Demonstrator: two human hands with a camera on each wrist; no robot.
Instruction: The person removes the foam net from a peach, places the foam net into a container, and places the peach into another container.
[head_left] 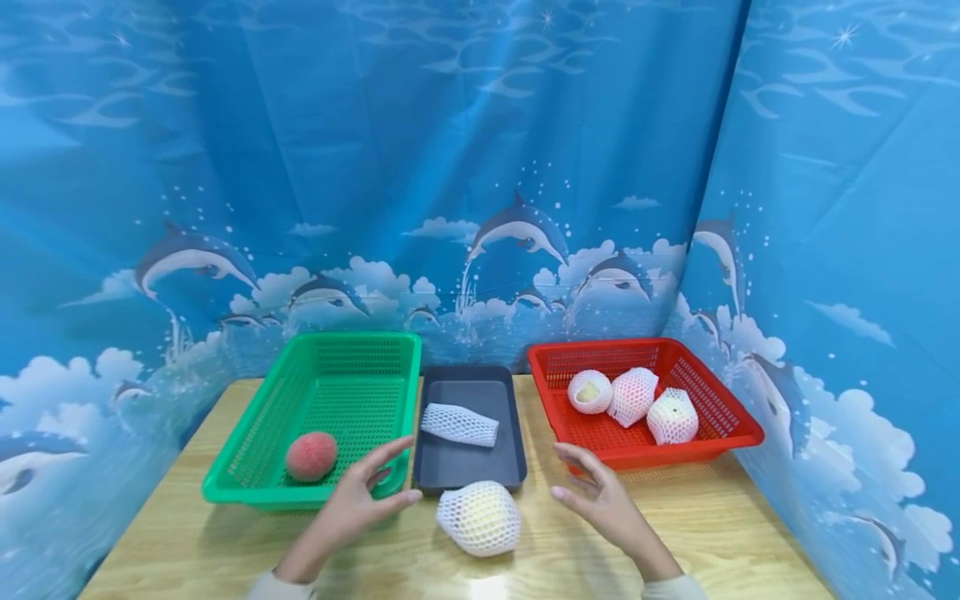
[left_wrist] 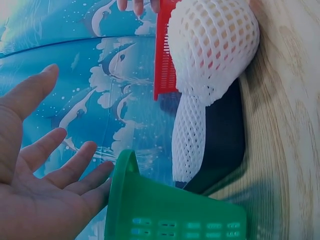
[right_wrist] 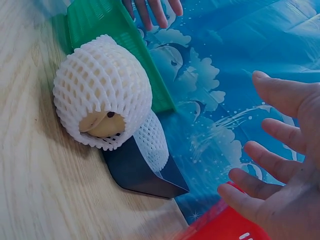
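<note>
A green basket (head_left: 360,404) stood at the left of the wooden table (head_left: 187,558), with a fuzzy pink peach (head_left: 311,457) in its near part. Over the basket's near right corner hung the left hand (head_left: 360,492), thumb and fingers spread, holding nothing; whether it brushed the rim could not be told. To the right lay a dark tray (head_left: 465,383) with a loose white foam net (head_left: 459,425) on it. At the tray's near end, on the table between the two hands, sat the netted fruit (head_left: 480,518), its pale skin bare at a gap in the mesh; whether it touched the tray could not be told either. Next came the right hand (head_left: 603,504), also spread and gripping nothing, by the near left corner of a red basket (head_left: 645,457) that held three wrapped fruits (head_left: 632,395).

The netted fruit looked round enough to roll, so handling it well seemed to call for both hands closing evenly, low on its left and right sides. A light touch seemed wise, since a hard squeeze might have bruised the flesh or made the mesh slide, and the left hand needed to stay clear of the green rim
</note>
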